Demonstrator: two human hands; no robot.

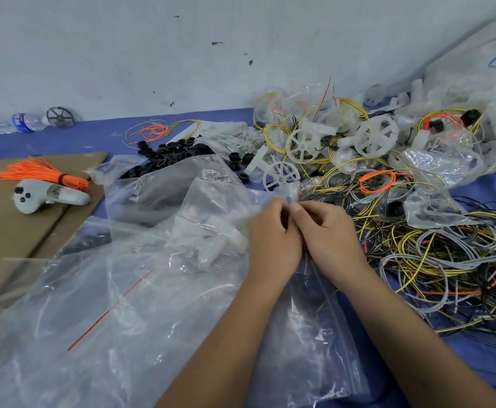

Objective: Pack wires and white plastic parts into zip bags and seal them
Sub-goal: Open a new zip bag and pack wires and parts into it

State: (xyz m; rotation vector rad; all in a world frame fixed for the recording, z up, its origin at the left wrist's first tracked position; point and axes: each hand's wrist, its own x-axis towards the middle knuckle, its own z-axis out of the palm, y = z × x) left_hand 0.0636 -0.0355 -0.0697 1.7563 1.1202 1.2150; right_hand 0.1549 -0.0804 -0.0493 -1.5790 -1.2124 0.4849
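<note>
Two hands are meeting at the middle of the scene — my left hand [273,237] and my right hand [329,228] are touching knuckle to knuckle, and the fingertips [295,207] of both are pinching together on the top edge of a clear zip bag [308,325]. That bag is running from my fingers down toward me, lying between my forearms on the blue cloth [476,189]. Whether anything is sitting inside it, I cannot tell through the glare.

Just left of my left hand, more clear bags [129,290] are lying in a loose heap, one with a red strip across it, and white plastic parts [226,234] are showing through the plastic there. To the right, a tangle of wires [435,260] — yellow, grey, black and orange — is spreading over the cloth. Farther off, white spoked wheels [302,144] are sitting among more wire and plastic. Black rings [167,156] are piling up to the far left of my hands. On the brown cardboard [5,231] at the left, a bundle of orange ties [46,173] is lying beside a grey controller [46,195]. A water bottle [26,122] is lying by the far wall.
</note>
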